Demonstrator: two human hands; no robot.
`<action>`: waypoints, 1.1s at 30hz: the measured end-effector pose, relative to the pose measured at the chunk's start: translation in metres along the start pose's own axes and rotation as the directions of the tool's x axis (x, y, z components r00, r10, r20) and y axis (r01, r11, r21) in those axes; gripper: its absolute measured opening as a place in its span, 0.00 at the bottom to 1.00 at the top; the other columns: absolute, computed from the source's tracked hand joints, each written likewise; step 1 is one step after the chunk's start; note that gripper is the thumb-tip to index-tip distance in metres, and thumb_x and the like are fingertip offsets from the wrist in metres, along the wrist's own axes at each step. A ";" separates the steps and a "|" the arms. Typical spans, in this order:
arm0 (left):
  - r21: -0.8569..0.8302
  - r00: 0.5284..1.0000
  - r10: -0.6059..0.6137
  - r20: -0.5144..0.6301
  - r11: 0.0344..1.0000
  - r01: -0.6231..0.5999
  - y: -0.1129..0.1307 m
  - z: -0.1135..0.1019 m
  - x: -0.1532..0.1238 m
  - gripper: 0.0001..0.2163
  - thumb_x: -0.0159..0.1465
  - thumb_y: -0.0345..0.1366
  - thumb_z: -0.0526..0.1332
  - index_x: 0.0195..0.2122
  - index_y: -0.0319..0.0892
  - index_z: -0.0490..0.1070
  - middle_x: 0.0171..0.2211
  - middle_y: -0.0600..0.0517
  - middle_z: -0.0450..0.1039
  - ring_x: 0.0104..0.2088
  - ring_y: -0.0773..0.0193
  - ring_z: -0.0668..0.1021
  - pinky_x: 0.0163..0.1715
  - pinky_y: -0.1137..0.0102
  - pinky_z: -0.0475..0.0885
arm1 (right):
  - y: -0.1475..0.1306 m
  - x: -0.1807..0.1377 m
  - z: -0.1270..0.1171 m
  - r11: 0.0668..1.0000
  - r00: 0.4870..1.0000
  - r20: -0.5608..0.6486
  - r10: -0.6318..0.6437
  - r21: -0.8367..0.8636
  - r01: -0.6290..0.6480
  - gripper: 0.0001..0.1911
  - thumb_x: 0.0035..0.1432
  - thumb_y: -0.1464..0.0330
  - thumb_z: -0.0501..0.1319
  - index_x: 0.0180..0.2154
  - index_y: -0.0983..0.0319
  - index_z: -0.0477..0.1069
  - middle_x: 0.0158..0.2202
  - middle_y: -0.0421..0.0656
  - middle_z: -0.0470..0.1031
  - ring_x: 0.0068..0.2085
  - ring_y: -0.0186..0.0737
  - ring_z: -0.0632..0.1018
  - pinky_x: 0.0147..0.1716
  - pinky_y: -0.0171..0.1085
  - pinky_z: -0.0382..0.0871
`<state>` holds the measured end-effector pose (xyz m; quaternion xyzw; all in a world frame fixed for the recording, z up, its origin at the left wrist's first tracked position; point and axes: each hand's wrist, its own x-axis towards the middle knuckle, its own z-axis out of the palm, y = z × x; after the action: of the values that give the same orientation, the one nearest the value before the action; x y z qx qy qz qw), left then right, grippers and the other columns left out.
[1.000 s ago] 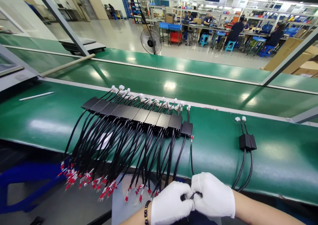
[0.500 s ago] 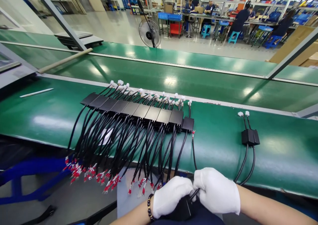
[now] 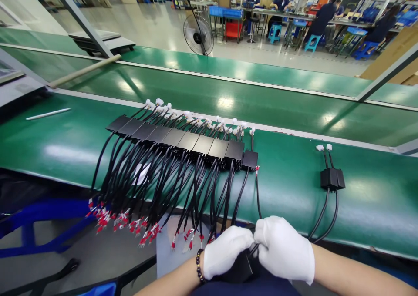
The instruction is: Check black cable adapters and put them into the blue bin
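My left hand (image 3: 227,253), in a white glove, is closed at the lower middle of the head view, above a black box (image 3: 241,267) at my lap. Close beside it, my gloved right hand (image 3: 283,249) is closed on a black cable (image 3: 258,196). This cable runs up past the fingers to a red-tipped end by a single black box (image 3: 250,160) on the bench. A short piece of cable shows between the hands at the lap box. The left fingertips press near that piece; what they pinch is hidden.
A long row of black boxes (image 3: 171,138) lies on the green bench (image 3: 287,191), white connectors behind, red-tipped cables hanging over the front edge. Two more boxes (image 3: 332,179) sit to the right. A white pen-like stick (image 3: 48,114) lies left. A fan (image 3: 198,35) and several people are beyond.
The view has tilted and shifted slightly. Both hands stay closed together at the cable and the lap box, with only a small movement of the fingers.
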<state>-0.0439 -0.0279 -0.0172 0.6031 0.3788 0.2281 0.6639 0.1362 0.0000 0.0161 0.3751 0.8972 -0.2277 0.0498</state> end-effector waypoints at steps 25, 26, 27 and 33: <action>-0.090 0.999 0.009 -0.037 0.996 -0.012 0.003 -0.004 0.006 0.12 0.61 0.39 0.48 0.21 0.42 0.59 0.24 0.54 0.63 0.30 0.66 0.65 0.38 0.70 0.65 | -0.007 0.009 -0.017 0.990 0.994 0.016 -0.109 -0.092 0.110 0.28 0.58 0.46 0.51 0.24 0.62 0.69 0.21 0.40 0.68 0.24 0.37 0.68 0.33 0.39 0.59; -0.019 0.999 0.008 -0.041 1.000 -0.009 0.005 -0.005 0.004 0.13 0.62 0.40 0.47 0.23 0.42 0.61 0.27 0.53 0.66 0.32 0.64 0.66 0.41 0.69 0.65 | -0.008 0.010 -0.016 0.983 0.988 0.056 -0.143 -0.112 0.148 0.28 0.59 0.47 0.50 0.24 0.62 0.70 0.20 0.39 0.68 0.22 0.36 0.67 0.27 0.37 0.56; 0.048 0.999 -0.006 -0.049 0.999 0.008 0.006 -0.005 0.002 0.14 0.64 0.41 0.45 0.26 0.43 0.63 0.30 0.51 0.68 0.35 0.63 0.68 0.43 0.68 0.65 | -0.008 0.010 -0.016 0.967 0.973 0.097 -0.210 -0.123 0.221 0.26 0.61 0.50 0.49 0.25 0.61 0.71 0.20 0.39 0.69 0.21 0.36 0.66 0.23 0.36 0.52; 0.307 0.999 -0.047 -0.011 0.951 0.048 -0.003 0.004 -0.001 0.20 0.67 0.45 0.39 0.35 0.42 0.67 0.37 0.46 0.73 0.37 0.59 0.71 0.45 0.65 0.66 | -0.004 0.012 -0.031 0.901 0.865 0.317 -0.389 -0.063 0.429 0.09 0.58 0.64 0.56 0.30 0.57 0.73 0.22 0.35 0.72 0.19 0.34 0.65 0.18 0.34 0.45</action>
<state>-0.0415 -0.0316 -0.0199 0.6891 0.4255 0.1515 0.5667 0.1270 0.0190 0.0417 0.1332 0.9515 -0.2271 0.1590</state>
